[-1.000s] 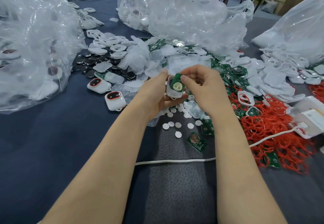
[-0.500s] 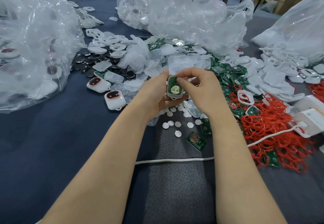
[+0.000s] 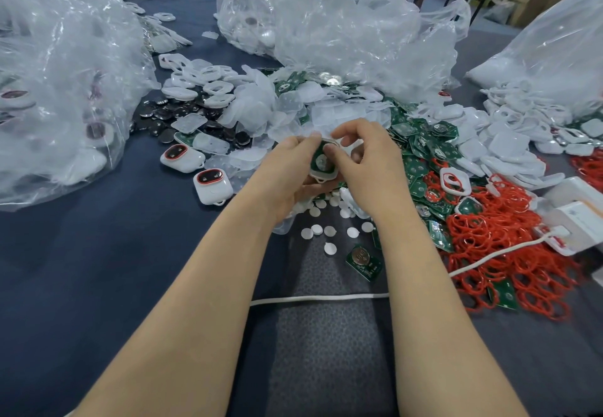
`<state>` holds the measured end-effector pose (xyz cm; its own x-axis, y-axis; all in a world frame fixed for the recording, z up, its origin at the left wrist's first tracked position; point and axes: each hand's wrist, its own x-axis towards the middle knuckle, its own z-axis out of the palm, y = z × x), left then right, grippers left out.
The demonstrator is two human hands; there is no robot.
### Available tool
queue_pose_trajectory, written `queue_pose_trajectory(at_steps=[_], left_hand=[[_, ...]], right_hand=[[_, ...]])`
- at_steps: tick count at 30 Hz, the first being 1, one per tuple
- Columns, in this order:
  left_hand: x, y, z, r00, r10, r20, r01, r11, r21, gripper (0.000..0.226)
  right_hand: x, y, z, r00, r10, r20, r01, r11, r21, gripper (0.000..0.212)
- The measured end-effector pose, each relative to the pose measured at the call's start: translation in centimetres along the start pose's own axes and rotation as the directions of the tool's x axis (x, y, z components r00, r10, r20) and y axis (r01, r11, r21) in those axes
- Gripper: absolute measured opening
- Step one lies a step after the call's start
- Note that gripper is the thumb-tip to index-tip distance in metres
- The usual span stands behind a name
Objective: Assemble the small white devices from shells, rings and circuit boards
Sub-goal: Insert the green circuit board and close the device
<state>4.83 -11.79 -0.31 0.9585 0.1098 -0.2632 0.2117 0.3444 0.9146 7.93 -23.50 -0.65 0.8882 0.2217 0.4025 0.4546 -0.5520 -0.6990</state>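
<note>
Left hand [image 3: 287, 168] grip was curled round the white shell [image 3: 323, 175], held just above the counter [image 3: 98, 253] near the parts piles. Right hand [image 3: 365, 162] grip pinched the shell's top edge, thumb on the green circuit board [image 3: 321, 159] inside it. Seating unclear. Risk: off-centre thumb pressure could cock the board or pop it out into the loose white discs [image 3: 329, 248].

We see a white shell [image 3: 323, 174] tilted up, held between our left hand [image 3: 287, 171] and right hand [image 3: 368, 168], with a green circuit board [image 3: 317, 159] seated inside it; loose boards [image 3: 421, 158] lie just right, red rings [image 3: 509, 243] heaped beyond them
</note>
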Motion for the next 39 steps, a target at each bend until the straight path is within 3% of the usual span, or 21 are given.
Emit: queue_pose_trajectory(at_steps=[4, 9, 13, 21, 35, 39], left_hand=[[-0.27, -0.05, -0.30, 0.995, 0.086, 0.042, -0.089, 0.993, 0.079, 0.008], [-0.50, -0.35, -0.32, 0.960, 0.251, 0.122, -0.273, 0.937, 0.216, 0.011], [-0.31, -0.66, -0.23, 0.947, 0.296, 0.129, -0.319, 0.916, 0.241, 0.008], [0.09, -0.81, -0.17, 0.962, 0.237, 0.137, -0.249, 0.966, 0.074, 0.015], [0.22, -0.78, -0.15, 0.977, 0.171, 0.130, -0.172, 0.985, -0.005, 0.006], [0.15, -0.60, 0.02, 0.985, 0.126, 0.116, -0.120, 0.991, -0.052, 0.013]], right_hand=[[0.21, 0.11, -0.13, 0.992, 0.118, 0.034, -0.121, 0.989, 0.086, 0.010], [0.27, 0.24, -0.58, 0.983, 0.175, 0.053, -0.183, 0.961, 0.208, 0.007], [0.23, 0.29, -0.32, 0.977, 0.209, 0.044, -0.213, 0.940, 0.267, 0.010], [0.23, 0.31, -0.45, 0.970, 0.242, 0.008, -0.231, 0.916, 0.329, 0.003], [0.30, -0.09, -0.39, 0.975, 0.222, -0.029, -0.209, 0.950, 0.233, 0.009], [0.30, -0.05, -0.38, 0.977, 0.208, -0.035, -0.195, 0.955, 0.225, 0.007]])
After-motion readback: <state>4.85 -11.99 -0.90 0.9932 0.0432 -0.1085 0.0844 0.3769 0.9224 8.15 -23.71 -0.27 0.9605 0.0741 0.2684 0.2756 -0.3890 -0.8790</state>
